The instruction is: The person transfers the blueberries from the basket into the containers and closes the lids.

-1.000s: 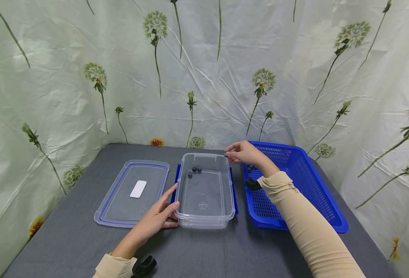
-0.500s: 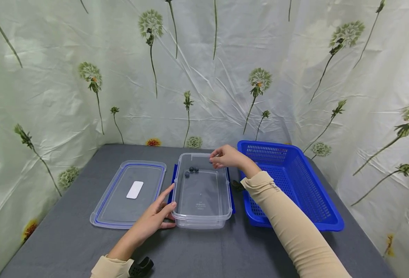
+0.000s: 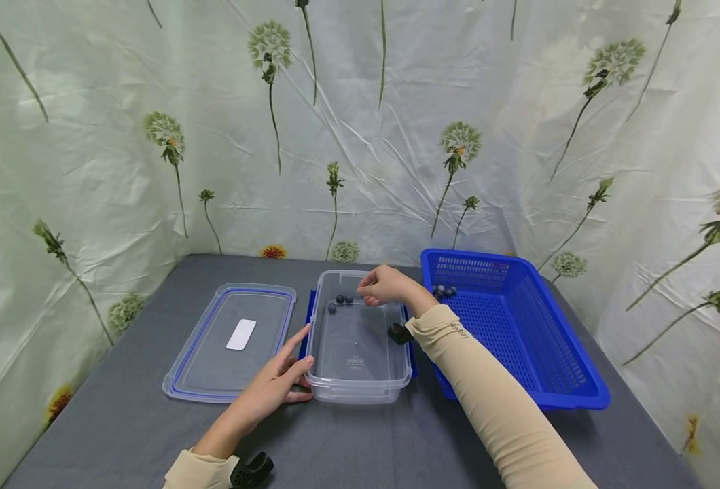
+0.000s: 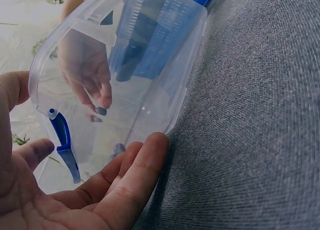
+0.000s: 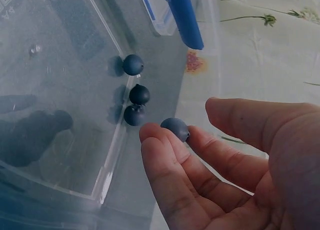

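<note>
A clear plastic food container with blue side latches stands uncovered on the table. Three blueberries lie on its floor towards the far left. My right hand is over the container's far part, holding another blueberry among its fingertips, thumb held apart from it. Seen through the container wall in the left wrist view, that berry sits at the fingertips. My left hand steadies the container's near left side, fingers extended along the wall and the thumb near the rim.
To the right stands a blue perforated basket with several blueberries in its far left corner. A clear lid with a blue seal and white label lies left of the container. Behind the grey-covered table hangs a flower-print curtain.
My right hand has moved left from the container's far right rim to over its inside, with the blueberry. The basket's berries have come into fuller view. My left hand stays at the container.
</note>
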### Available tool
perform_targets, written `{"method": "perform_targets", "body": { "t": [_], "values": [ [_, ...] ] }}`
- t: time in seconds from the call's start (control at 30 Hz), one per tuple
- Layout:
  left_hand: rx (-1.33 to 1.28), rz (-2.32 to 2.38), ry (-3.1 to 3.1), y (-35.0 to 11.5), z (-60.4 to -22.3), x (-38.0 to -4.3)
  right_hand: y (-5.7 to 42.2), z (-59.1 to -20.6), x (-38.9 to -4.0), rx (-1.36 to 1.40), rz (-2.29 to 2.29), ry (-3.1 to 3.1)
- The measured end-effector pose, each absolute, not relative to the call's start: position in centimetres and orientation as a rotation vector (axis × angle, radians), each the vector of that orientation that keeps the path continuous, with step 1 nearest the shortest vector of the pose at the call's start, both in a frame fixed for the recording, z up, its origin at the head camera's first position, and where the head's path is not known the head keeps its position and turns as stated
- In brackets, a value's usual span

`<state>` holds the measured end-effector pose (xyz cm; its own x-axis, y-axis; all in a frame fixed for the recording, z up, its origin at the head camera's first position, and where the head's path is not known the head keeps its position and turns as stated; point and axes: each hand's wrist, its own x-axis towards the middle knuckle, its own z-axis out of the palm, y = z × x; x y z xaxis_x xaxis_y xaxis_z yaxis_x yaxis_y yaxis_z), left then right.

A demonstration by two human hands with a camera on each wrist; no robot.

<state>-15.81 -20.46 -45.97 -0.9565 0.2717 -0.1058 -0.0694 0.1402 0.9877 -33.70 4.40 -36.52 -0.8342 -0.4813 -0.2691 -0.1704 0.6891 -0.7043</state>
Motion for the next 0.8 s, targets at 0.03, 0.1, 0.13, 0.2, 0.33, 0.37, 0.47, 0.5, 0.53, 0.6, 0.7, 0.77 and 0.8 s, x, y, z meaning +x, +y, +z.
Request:
{"method": "perform_targets", "body": {
  "t": [0.03, 0.1, 0.13, 0.2, 0.33, 0.37, 0.47, 0.5, 0.53, 0.6, 0.7, 0.77, 0.8],
  "values": [
    [0.198, 1.891, 2.161, -20.4, -46.0, -15.8, 4.3, -36.7, -33.8, -0.496, -0.964, 2.466],
    [0.2, 1.891, 2.161, -20.4, -45.9, -15.8, 4.0, -37.0, -33.8, -0.481, -0.964, 2.467],
    [0.198, 1.89, 2.161, -20.4, -45.9, -15.8, 3.9, -37.1, -33.9, -0.478, -0.961, 2.469],
    [0.194, 1.891, 2.161, -20.3, -45.9, -15.8, 3.8, -37.4, -34.0, -0.477, -0.952, 2.468],
    [0.201, 1.894, 2.154, -20.3, -45.9, -15.9, 3.6, -37.8, -34.2, -0.479, -0.923, 2.472],
    [0.205, 1.894, 2.152, -20.3, -45.9, -16.0, 3.6, -37.8, -34.2, -0.479, -0.917, 2.474],
    [0.214, 1.893, 2.151, -20.3, -46.0, -16.0, 3.6, -37.8, -34.2, -0.483, -0.895, 2.489],
    [0.213, 1.89, 2.153, -20.3, -46.0, -16.0, 3.5, -37.8, -34.2, -0.483, -0.889, 2.491],
    [0.21, 1.89, 2.153, -20.3, -46.0, -16.0, 3.5, -37.8, -34.2, -0.486, -0.88, 2.495],
    [0.201, 1.89, 2.154, -20.4, -46.0, -15.9, 3.4, -37.8, -34.1, -0.487, -0.876, 2.498],
    [0.188, 1.885, 2.158, -20.4, -46.1, -15.8, 3.4, -37.8, -34.0, -0.483, -0.895, 2.491],
    [0.18, 1.884, 2.16, -20.4, -46.1, -15.8, 3.4, -37.6, -33.9, -0.486, -0.914, 2.486],
    [0.176, 1.886, 2.16, -20.4, -46.1, -15.8, 3.4, -37.5, -33.8, -0.488, -0.925, 2.482]
  ]
}}
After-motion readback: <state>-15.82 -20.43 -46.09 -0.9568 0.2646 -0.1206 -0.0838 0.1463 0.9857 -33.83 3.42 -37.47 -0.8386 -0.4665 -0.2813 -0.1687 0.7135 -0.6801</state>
